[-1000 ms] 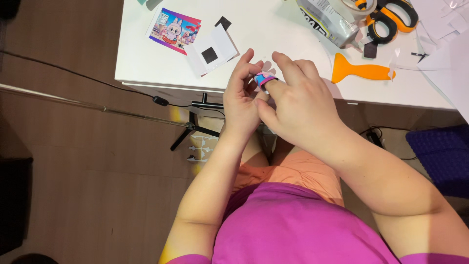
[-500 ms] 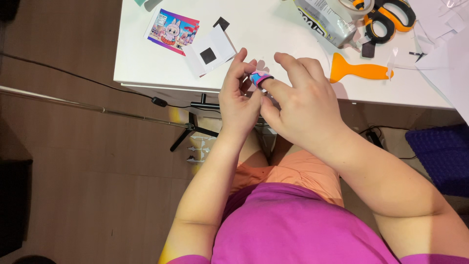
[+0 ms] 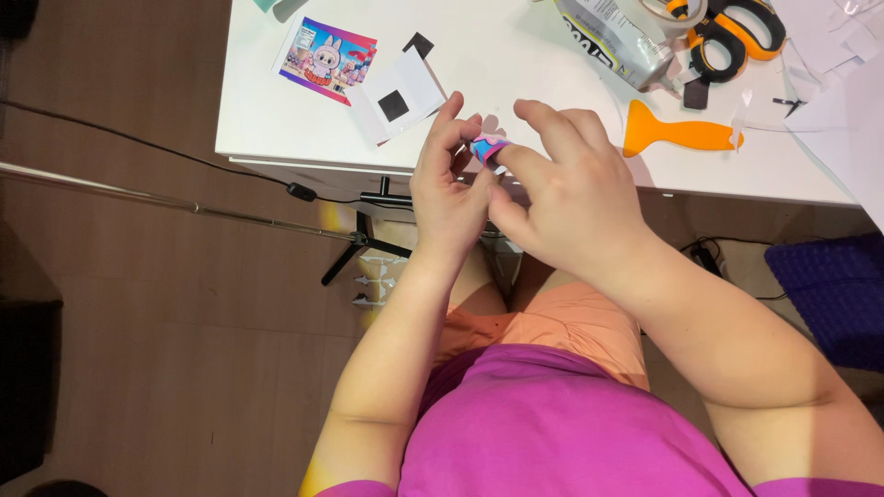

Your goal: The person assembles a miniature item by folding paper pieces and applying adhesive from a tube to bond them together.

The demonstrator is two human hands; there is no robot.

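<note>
Small pink-and-blue piece (image 3: 486, 147): tiny, colourful, mostly hidden by fingers, held just above the desk (image 3: 516, 64) front edge, mid-span. Left hand (image 3: 448, 189): thumb and fingers curled, pinching the piece from the left, index raised. Right hand (image 3: 571, 198): fingertips bent onto it from the right, gripping. On the desk: colourful card (image 3: 327, 61) far-left corner, orange scraper (image 3: 677, 135) near front, scissors (image 3: 732, 32) at back edge.
</note>
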